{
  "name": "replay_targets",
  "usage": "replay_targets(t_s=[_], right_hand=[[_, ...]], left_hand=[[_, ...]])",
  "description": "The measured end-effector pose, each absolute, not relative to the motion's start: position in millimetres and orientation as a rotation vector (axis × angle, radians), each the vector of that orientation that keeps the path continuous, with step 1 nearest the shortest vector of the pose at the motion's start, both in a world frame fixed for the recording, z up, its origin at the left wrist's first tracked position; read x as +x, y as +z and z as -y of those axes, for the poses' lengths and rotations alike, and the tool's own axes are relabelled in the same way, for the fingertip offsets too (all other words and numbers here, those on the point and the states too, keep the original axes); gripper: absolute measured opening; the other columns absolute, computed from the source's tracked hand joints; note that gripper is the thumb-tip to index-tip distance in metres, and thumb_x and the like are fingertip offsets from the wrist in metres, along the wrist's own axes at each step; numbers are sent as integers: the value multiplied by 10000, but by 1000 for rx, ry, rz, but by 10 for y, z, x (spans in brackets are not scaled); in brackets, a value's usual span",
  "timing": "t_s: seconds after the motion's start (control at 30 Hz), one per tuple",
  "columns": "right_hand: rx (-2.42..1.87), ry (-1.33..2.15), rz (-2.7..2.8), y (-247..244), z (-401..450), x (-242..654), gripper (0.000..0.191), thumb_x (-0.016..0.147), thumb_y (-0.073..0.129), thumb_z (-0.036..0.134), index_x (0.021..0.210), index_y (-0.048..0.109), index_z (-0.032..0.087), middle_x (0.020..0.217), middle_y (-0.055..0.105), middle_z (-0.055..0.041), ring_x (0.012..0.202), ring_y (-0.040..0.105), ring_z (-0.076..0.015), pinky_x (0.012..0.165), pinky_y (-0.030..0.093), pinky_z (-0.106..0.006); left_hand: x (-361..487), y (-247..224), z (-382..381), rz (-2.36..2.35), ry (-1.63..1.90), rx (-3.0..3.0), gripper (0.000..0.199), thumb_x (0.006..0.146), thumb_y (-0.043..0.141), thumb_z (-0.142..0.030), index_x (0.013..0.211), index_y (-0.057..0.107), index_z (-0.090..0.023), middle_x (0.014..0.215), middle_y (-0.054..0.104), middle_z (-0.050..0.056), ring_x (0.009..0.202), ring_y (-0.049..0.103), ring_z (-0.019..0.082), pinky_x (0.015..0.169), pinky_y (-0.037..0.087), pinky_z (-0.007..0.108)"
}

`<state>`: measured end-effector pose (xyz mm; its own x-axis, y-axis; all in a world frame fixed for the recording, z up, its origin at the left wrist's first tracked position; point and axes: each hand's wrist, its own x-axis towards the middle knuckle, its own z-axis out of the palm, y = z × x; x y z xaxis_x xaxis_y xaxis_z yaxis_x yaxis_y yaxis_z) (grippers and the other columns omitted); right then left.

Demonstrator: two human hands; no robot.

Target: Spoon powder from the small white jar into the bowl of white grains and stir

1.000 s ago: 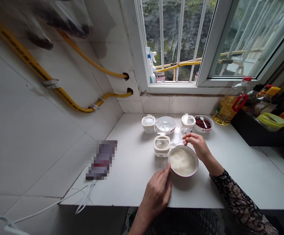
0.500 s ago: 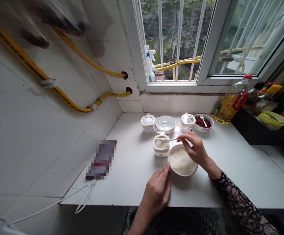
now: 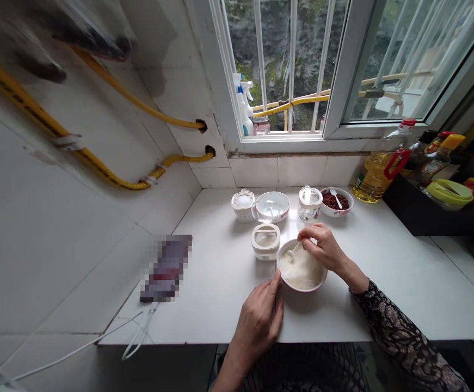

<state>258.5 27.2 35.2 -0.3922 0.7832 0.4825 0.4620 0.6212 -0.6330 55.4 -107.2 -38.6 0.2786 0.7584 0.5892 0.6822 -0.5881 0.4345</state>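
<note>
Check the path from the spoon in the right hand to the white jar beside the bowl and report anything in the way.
Only the rim of the bowl is in the way. The spoon in the right hand sits inside the bowl, and the jar stands just beyond the rim. The left hand is at the bowl's near side, off that path.

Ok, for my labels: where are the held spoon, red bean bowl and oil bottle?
Held spoon (image 3: 294, 251): head view, on the handle.
Red bean bowl (image 3: 337, 213): head view, on the front wall.
Oil bottle (image 3: 373, 182): head view, on the yellow body.

Bowl of granules (image 3: 301, 268) on counter (image 3: 204, 305); canister (image 3: 265, 241) just left; bean bowl (image 3: 336, 201) behind; oil bottle (image 3: 373, 177) behind, farther right.
</note>
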Motion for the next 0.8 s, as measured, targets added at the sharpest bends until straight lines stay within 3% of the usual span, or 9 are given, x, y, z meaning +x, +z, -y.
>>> replay_targets(t_s=[0.27, 0.8], right_hand=[[-1126, 1089, 1528, 440, -328, 2662, 141, 672, 539, 259, 631, 660, 201, 513, 594, 11, 529, 537, -158, 606, 433, -297], [-1070, 1343, 1291, 407, -382, 2632, 116, 630, 626, 270, 655, 695, 182, 526, 603, 8, 553, 552, -153, 666, 476, -325]], left_hand=[[552, -395, 1068, -1363, 1205, 2426, 733, 947, 450, -74, 1612, 159, -178, 1198, 697, 151, 1054, 685, 259, 877, 604, 391], [554, -396, 1069, -1367, 1208, 2422, 734, 943, 449, -70, 1611, 167, -182, 1197, 697, 148, 1044, 683, 256, 875, 598, 378]])
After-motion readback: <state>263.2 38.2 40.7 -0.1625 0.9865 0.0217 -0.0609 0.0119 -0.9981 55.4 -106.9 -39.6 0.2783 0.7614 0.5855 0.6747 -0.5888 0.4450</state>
